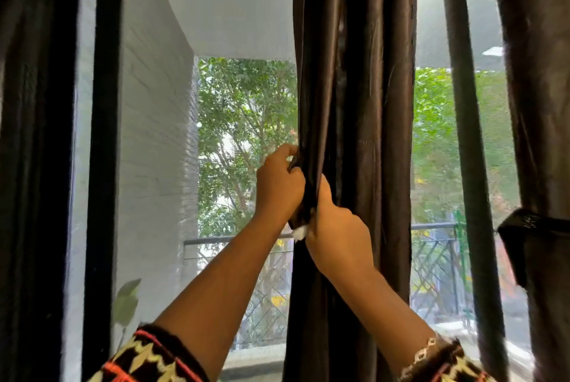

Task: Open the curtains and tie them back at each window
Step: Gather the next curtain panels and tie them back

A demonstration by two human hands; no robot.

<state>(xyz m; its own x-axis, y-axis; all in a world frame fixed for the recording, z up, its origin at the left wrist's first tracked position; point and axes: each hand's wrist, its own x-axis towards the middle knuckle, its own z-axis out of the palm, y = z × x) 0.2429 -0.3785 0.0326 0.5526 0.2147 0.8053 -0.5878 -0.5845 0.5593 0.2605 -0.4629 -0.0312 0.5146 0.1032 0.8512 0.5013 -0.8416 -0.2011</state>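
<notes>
A dark brown curtain [364,104] hangs gathered in the middle of the window. My left hand [279,187] grips its left edge, fingers curled into the folds. Just below and to the right, my right hand [339,236] is closed on the same bunch of cloth, with a small white bit [300,232] showing between the two hands. At the far right another dark curtain [536,104] hangs with a dark tie-back band [524,227] around it. A third dark curtain [34,165] fills the left edge.
Black window frame posts stand at left [103,165] and right [465,134]. Through the mesh screen I see a white balcony wall [154,150], a metal railing [240,241] and green trees [246,110]. A leafy plant [126,304] sits low at left.
</notes>
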